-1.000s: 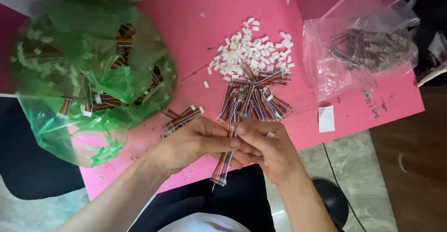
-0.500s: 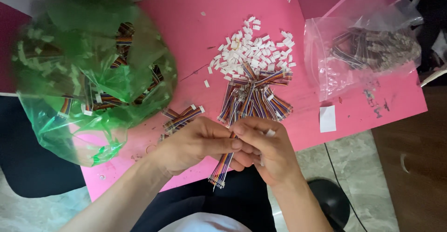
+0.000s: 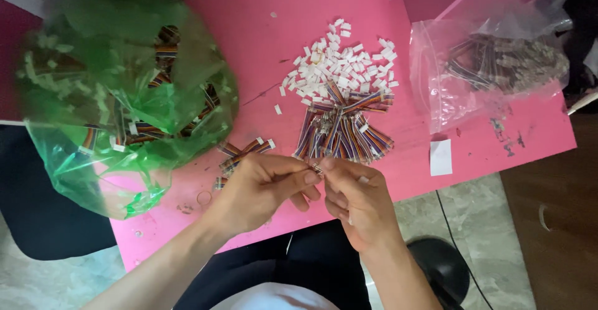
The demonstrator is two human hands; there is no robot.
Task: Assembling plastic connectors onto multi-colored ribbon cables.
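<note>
My left hand (image 3: 261, 188) and my right hand (image 3: 356, 203) meet fingertip to fingertip above the pink table's near edge (image 3: 187, 223). Between them they pinch the end of a short rainbow ribbon cable (image 3: 317, 169); the rest of it is hidden behind my fingers. A small white piece (image 3: 363, 178) rests against my right forefinger. Just beyond my hands lies a heap of the same rainbow cables (image 3: 342, 129). Behind that is a pile of small white plastic connector housings (image 3: 339, 64). A few more cables (image 3: 246, 153) lie by my left hand.
A big green plastic bag (image 3: 118, 98) holding cables and white bits fills the table's left side. A clear zip bag (image 3: 498, 67) of cables sits at the right, with a white paper slip (image 3: 441, 157) near it. A black round stool base (image 3: 442, 269) stands on the floor below.
The length of cable that hung below my hands is no longer visible. My fingertips have closed in on its upper end, and my hands sit slightly nearer the cable heap.
</note>
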